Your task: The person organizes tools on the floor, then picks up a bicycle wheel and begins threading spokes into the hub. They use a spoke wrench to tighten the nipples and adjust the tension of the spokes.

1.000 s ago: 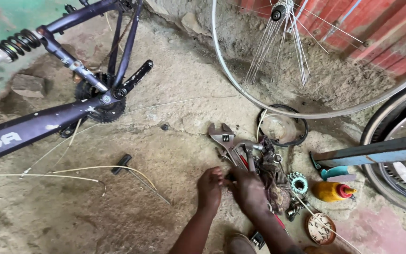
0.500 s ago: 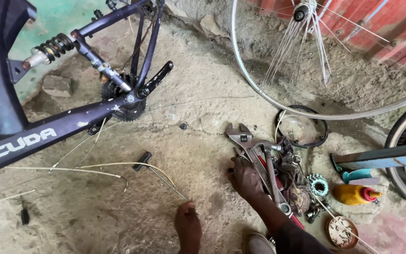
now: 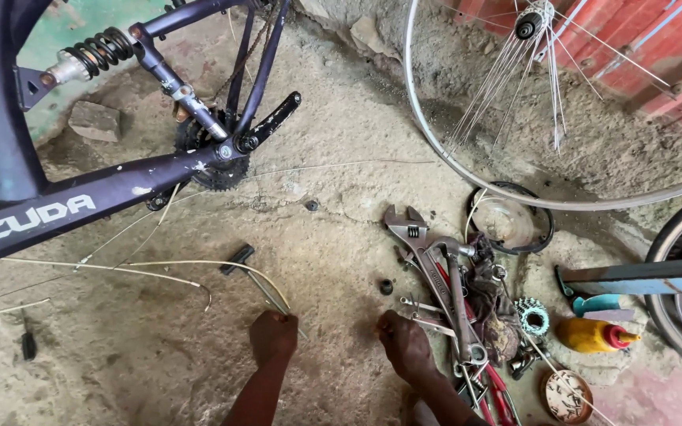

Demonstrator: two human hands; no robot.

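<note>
I note the left hand (image 3: 272,338) has come off the tool pile and now closes on the pale cable (image 3: 266,288) running up and away from it, while the right hand (image 3: 406,347) stays among the tools, fingers curled on a thin metal piece beside the adjustable wrench (image 3: 424,252).

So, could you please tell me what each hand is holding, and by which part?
The left hand grips the thin pale cable at its near end; the right hand rests on the metal tools, its grasp unclear.
</note>
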